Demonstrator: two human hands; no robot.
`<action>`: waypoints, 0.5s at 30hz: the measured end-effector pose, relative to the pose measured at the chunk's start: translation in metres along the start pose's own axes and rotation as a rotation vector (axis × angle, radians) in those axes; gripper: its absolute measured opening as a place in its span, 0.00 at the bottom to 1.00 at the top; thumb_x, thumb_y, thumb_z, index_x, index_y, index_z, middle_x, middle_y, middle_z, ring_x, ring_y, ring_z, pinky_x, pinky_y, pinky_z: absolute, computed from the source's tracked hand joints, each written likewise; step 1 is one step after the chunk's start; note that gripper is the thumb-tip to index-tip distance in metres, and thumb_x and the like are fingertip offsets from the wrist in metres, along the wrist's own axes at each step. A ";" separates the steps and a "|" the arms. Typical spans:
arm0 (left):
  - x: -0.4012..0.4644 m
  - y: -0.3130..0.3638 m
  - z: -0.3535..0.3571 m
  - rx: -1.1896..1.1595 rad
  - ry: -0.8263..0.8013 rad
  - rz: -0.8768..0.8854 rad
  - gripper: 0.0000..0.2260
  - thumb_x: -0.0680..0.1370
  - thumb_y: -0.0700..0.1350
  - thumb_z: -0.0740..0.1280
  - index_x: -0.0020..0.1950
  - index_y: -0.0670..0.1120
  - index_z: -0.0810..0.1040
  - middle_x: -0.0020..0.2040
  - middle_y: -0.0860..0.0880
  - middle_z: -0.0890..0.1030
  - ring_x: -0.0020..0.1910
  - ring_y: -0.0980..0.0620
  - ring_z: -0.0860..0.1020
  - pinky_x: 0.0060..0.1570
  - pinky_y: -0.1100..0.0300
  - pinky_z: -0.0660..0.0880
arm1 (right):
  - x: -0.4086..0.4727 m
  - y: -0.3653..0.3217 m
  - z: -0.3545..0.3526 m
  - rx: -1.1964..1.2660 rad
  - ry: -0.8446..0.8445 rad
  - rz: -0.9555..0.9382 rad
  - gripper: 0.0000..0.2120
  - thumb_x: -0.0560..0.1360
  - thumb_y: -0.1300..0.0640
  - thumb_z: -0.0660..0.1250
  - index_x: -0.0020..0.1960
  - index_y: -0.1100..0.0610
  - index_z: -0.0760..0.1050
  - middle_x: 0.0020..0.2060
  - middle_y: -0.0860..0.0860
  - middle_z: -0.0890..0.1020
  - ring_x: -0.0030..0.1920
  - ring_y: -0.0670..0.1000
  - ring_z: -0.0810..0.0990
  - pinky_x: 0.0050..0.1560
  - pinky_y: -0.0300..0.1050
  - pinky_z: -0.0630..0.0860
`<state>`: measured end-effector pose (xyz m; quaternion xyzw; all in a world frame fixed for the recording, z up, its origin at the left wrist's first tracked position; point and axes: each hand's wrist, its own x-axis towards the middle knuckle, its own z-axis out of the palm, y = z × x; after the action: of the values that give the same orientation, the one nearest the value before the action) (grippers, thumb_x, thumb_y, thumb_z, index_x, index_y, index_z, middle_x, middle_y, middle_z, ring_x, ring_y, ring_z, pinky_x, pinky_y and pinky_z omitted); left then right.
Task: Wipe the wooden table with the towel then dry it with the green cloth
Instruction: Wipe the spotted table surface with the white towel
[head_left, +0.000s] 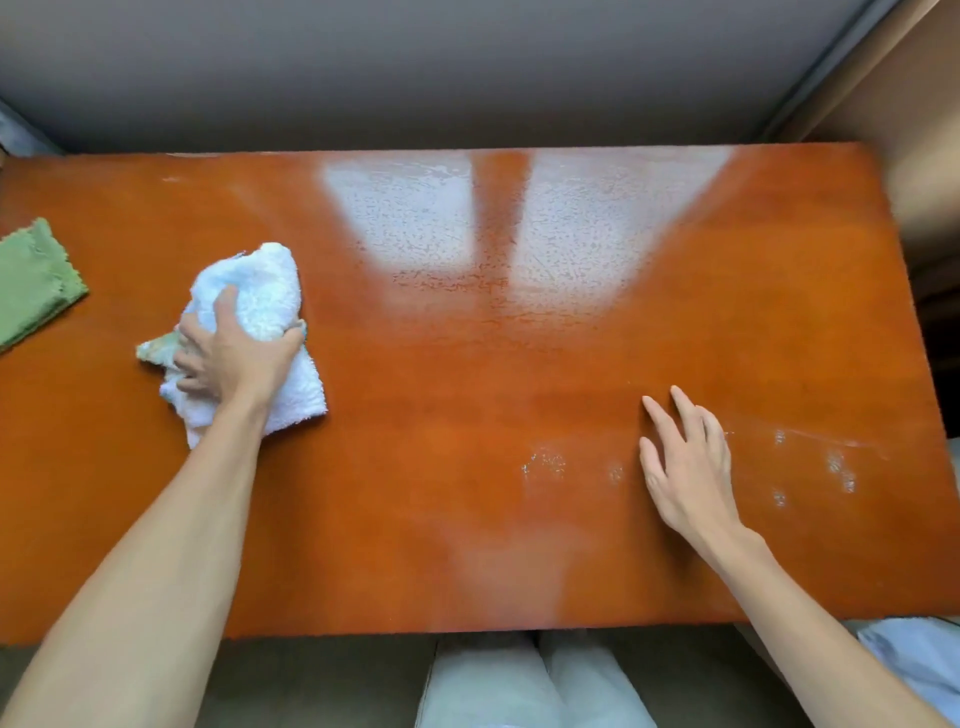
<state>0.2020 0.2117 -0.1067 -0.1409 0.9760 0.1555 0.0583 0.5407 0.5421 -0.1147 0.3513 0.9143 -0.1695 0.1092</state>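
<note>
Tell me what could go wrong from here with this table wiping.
The towel in the left hand sits near the green cloth and could dampen it. Wet spots beside the right hand might get missed. That open hand could smear the table.

Towel (249, 322) on table (467, 364), left of centre, under left hand (234, 358); cloth (34, 280) at far left edge, just left of towel, apart; right hand (685, 467) flat on table right of centre, near front edge.

Table (467, 364) (wet): towel (260, 296), green cloth (31, 280).
</note>
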 end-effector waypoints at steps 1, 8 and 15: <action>-0.003 0.006 0.001 0.014 0.010 0.005 0.36 0.67 0.63 0.71 0.73 0.62 0.63 0.76 0.45 0.60 0.67 0.33 0.65 0.64 0.39 0.61 | 0.001 0.004 0.000 -0.001 -0.003 0.004 0.23 0.82 0.52 0.58 0.76 0.48 0.63 0.79 0.52 0.59 0.77 0.57 0.57 0.75 0.60 0.57; -0.108 0.067 0.026 0.149 -0.129 0.435 0.38 0.67 0.64 0.73 0.75 0.61 0.65 0.75 0.44 0.61 0.66 0.36 0.66 0.62 0.42 0.65 | -0.005 0.012 0.000 0.017 -0.030 -0.018 0.25 0.82 0.53 0.59 0.78 0.47 0.61 0.79 0.51 0.57 0.78 0.56 0.54 0.76 0.59 0.56; -0.264 0.105 0.063 0.201 -0.341 0.807 0.42 0.62 0.62 0.73 0.76 0.62 0.65 0.71 0.43 0.67 0.61 0.36 0.69 0.53 0.44 0.70 | -0.008 0.013 0.006 -0.037 -0.051 -0.053 0.28 0.82 0.51 0.55 0.80 0.46 0.52 0.81 0.52 0.50 0.79 0.57 0.47 0.77 0.58 0.44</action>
<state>0.4277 0.3954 -0.0942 0.2854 0.9394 0.0914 0.1665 0.5565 0.5439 -0.1207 0.3202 0.9232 -0.1645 0.1344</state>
